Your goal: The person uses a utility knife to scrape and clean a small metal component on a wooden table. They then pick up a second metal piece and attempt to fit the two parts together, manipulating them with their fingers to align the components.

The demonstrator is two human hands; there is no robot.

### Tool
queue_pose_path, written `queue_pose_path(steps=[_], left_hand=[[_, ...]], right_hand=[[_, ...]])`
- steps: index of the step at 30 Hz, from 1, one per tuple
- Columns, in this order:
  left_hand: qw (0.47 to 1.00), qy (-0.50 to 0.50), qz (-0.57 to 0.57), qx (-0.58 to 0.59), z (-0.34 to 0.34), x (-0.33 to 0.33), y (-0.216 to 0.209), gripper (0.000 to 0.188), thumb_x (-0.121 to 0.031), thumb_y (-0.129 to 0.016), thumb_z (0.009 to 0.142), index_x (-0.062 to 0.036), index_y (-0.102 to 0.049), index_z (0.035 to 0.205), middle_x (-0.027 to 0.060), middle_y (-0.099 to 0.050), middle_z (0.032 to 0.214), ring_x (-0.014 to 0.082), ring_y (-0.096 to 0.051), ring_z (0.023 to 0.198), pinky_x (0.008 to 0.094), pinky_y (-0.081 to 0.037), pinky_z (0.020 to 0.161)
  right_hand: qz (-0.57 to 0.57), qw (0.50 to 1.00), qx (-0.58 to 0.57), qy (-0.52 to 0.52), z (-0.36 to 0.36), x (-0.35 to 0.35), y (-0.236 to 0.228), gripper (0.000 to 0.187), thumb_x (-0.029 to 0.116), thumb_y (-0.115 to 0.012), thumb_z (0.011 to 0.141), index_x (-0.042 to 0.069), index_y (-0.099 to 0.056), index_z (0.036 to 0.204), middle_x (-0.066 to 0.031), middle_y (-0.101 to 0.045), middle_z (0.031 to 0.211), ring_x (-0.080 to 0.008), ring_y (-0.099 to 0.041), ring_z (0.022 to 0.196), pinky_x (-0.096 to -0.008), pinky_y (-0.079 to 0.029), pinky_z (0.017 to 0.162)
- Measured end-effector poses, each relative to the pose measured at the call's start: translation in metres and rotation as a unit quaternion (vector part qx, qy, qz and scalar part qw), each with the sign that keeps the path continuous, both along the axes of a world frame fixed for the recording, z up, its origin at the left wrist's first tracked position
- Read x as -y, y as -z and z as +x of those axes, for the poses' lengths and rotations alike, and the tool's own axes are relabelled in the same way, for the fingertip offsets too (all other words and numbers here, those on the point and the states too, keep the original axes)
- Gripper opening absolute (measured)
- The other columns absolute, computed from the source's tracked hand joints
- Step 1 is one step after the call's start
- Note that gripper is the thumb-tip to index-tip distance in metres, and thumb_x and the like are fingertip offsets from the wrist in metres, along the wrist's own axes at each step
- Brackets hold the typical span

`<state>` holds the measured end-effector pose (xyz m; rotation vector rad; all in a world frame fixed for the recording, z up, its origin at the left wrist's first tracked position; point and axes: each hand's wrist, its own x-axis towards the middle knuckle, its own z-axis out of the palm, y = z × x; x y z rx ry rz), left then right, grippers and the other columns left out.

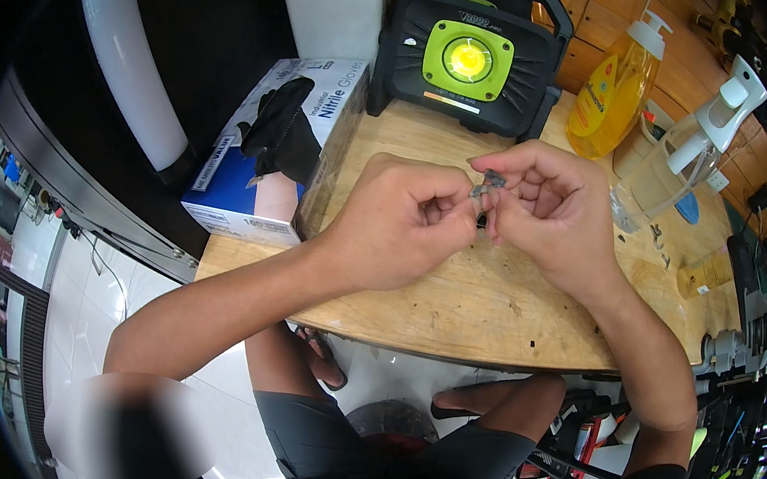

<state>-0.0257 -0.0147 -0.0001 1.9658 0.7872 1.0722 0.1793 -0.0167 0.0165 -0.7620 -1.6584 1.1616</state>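
Note:
My left hand (403, 223) and my right hand (557, 216) meet above the wooden table (377, 316), in front of a work light. Between their fingertips is a small dark grey piece (494, 178) with an irregular shape, too small to name. My right thumb and fingers pinch it. The left fingers are curled, with the thumb and forefinger closed at its lower end. Part of the piece is hidden behind the fingertips.
A black work light (468, 60) glows yellow at the back. A glove box (277, 148) stands left, and a white box (338, 12) behind it. An amber pump bottle (608, 95) and a clear spray bottle (673, 160) stand right. Small dark fragments (657, 241) lie nearby.

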Motion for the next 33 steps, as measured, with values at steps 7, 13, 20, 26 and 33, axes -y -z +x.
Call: queue_pose_path(steps=[7,13,20,26,33], left_hand=[[1.0,-0.001,0.017,-0.001,-0.0002,-0.0016,0.001,0.023,-0.012,-0.065,0.098,0.0006,-0.063,0.078,-0.006,-0.052,0.063,0.0006,-0.044,0.061,0.0225,-0.035,0.052],[1.0,0.004,-0.002,0.0,-0.0004,-0.0022,0.0009,0.024,-0.011,-0.064,0.098,0.0004,-0.063,0.077,-0.0054,-0.054,0.062,0.0003,-0.046,0.059,0.022,-0.035,0.051],[1.0,0.005,0.013,-0.008,-0.0016,-0.0027,0.0017,0.023,-0.011,-0.062,0.099,-0.0001,-0.063,0.079,-0.0054,-0.055,0.062,-0.0002,-0.05,0.058,0.0208,-0.037,0.051],[1.0,0.006,-0.017,0.013,-0.0005,-0.0023,0.0028,0.023,-0.012,-0.064,0.098,-0.0001,-0.063,0.078,-0.0055,-0.054,0.062,0.0,-0.047,0.058,0.0217,-0.036,0.05],[0.998,-0.006,0.068,-0.003,0.0002,-0.0019,0.003,0.02,-0.011,-0.066,0.097,0.0011,-0.065,0.081,-0.0053,-0.053,0.062,0.0009,-0.044,0.059,0.0223,-0.035,0.051]], right_hand=[[0.005,1.0,0.004,0.002,-0.0006,0.0008,-0.001,0.023,-0.008,-0.065,0.09,-0.007,-0.067,0.112,-0.0043,-0.071,0.094,-0.0037,-0.066,0.083,-0.0196,-0.053,0.072],[0.009,1.0,0.005,0.001,0.0007,0.0001,0.0005,0.024,-0.008,-0.065,0.09,-0.007,-0.067,0.114,-0.0046,-0.071,0.094,-0.0041,-0.066,0.084,-0.0197,-0.053,0.074],[-0.004,1.0,0.006,-0.002,0.0,0.0007,-0.0011,0.025,-0.008,-0.065,0.089,-0.007,-0.067,0.115,-0.0056,-0.071,0.097,-0.0055,-0.067,0.086,-0.0204,-0.054,0.076],[0.003,1.0,-0.002,0.006,-0.0007,0.0012,0.0013,0.026,-0.007,-0.065,0.089,-0.007,-0.067,0.115,-0.0058,-0.071,0.097,-0.0061,-0.068,0.087,-0.0206,-0.054,0.076],[-0.014,1.0,0.0,-0.003,0.0001,0.0012,0.0005,0.028,-0.009,-0.061,0.089,-0.006,-0.067,0.116,-0.0051,-0.07,0.098,-0.0067,-0.067,0.086,-0.0211,-0.054,0.075]])
